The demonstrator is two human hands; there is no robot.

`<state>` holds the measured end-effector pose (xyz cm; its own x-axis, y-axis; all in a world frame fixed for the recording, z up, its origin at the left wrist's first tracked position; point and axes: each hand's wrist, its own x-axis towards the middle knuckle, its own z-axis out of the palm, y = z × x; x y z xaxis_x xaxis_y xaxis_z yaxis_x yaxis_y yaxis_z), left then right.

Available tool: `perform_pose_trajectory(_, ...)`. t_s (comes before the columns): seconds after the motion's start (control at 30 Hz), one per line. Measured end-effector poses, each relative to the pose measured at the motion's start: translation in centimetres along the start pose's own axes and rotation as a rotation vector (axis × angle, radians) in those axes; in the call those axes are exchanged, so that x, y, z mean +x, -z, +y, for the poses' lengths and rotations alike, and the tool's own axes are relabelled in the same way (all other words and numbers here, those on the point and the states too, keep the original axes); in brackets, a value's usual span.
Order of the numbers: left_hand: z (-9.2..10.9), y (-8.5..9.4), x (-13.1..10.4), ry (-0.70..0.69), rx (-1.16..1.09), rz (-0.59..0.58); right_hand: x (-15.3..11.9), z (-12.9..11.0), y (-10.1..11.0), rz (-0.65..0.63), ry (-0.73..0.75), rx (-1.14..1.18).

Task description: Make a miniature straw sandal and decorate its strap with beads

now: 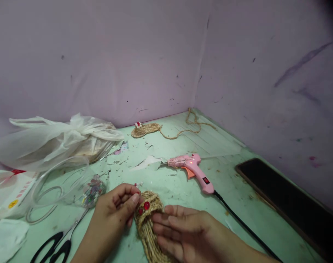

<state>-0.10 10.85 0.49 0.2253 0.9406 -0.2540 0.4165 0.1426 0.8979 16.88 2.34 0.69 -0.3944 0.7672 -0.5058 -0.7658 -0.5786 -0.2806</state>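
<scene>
A small slipper of braided jute rope (152, 233) lies at the lower middle, with shiny red beads (147, 205) on its strap. My left hand (119, 204) is at the strap's left side, thumb and forefinger pinched together. A hint of red shows at those fingertips, too small to name. Along the slipper's right side my right hand (179, 230) lies with its fingers stretched out, their tips touching the rope. A tiny white piece (139, 184) sits just beyond my left fingertips.
A pink glue gun (186, 164) lies on the green tabletop, its cord running right. Behind it is another rope sole (146, 129) with a loose rope tail. A dark phone (286, 201) is at right. Scissors (65, 241), a bead bag (91, 191) and a plastic bag (70, 140) are left.
</scene>
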Motion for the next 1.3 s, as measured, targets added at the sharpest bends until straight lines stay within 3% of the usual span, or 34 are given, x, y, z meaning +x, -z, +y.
perform_pose_trajectory(0.17, 1.1, 0.7, -2.3, -0.009, -0.052, 0.003, 1.2, 1.0, -1.0, -0.043, 0.192, 0.002)
perform_pose_trajectory(0.27, 1.6, 1.1, -4.6, -0.016, -0.062, 0.062, 1.1, 1.8, -1.5, -0.122, 0.393, -0.178)
perform_pose_trajectory(0.37, 1.6, 1.5, -6.3, -0.122, 0.041, 0.164, 1.2, 2.9, -1.5, -0.110, 0.529, -0.359)
perform_pose_trajectory(0.43, 1.4, 1.8, -6.9, -0.248, 0.142, 0.180, 1.4, 3.5, -1.3, -0.092, 0.538, -0.443)
perform_pose_trajectory(0.6, 1.1, 1.8, -7.1, -0.539, 0.292, 0.075, 1.9, 4.6, -0.8, -0.059, 0.512, -0.539)
perform_pose_trajectory(1.0, -0.5, 1.9, -6.4, -0.636, 0.340, 0.010, 2.2, 4.7, -0.5, -0.087, 0.582, -0.612)
perform_pose_trajectory(1.3, -0.9, 1.7, -6.2, -0.665, 0.228, 0.038, 2.1, 4.8, -0.5, -0.101, 0.596, -0.621)
